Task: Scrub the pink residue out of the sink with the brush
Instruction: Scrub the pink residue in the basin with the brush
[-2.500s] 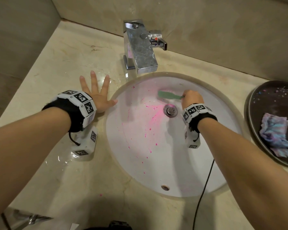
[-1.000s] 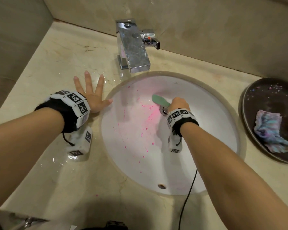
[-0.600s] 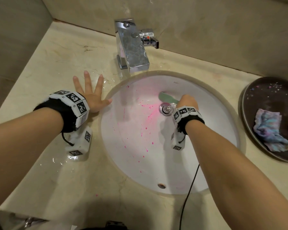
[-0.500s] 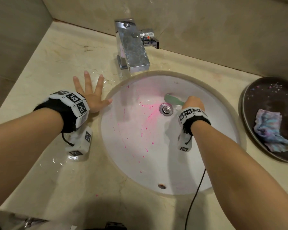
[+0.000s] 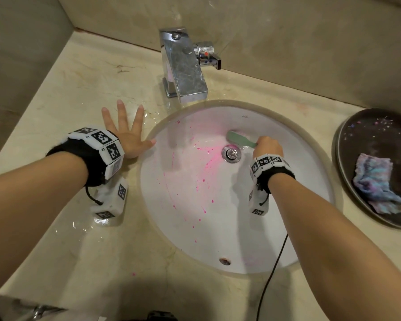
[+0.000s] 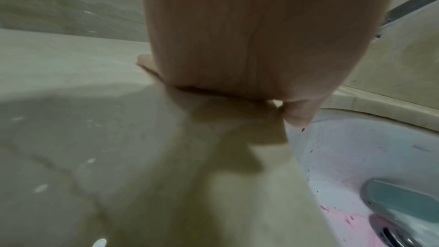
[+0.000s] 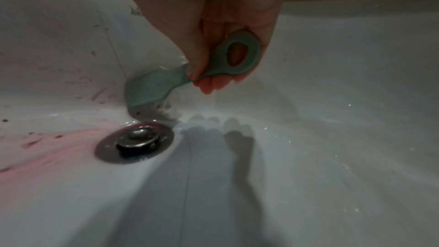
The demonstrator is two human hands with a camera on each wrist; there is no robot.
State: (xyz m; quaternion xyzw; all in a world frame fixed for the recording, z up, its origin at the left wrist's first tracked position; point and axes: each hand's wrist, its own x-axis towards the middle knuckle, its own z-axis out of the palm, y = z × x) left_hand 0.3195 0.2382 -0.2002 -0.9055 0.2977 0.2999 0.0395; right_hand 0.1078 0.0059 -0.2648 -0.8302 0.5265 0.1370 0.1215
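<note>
A white oval sink (image 5: 299, 181) is set into a beige marble counter. Pink residue (image 5: 208, 158) streaks and spatters the basin left of the metal drain (image 5: 231, 154), and shows beside the drain (image 7: 134, 142) in the right wrist view. My right hand (image 5: 267, 144) grips the handle of a green brush (image 5: 239, 139). The brush (image 7: 154, 85) has its bristles down on the basin wall just behind the drain. My left hand (image 5: 125, 133) lies flat with spread fingers on the wet counter at the sink's left rim, thumb (image 6: 297, 114) at the edge.
A chrome faucet (image 5: 183, 66) stands behind the sink. A dark round tray (image 5: 357, 140) at the right holds a multicoloured cloth (image 5: 375, 184). A black cable (image 5: 271, 274) hangs from my right wrist over the sink's front rim. Walls close off the back and left.
My right hand has swept the brush back and forth around the drain, from the left of it to the basin wall behind it. The left hand has stayed flat on the counter.
</note>
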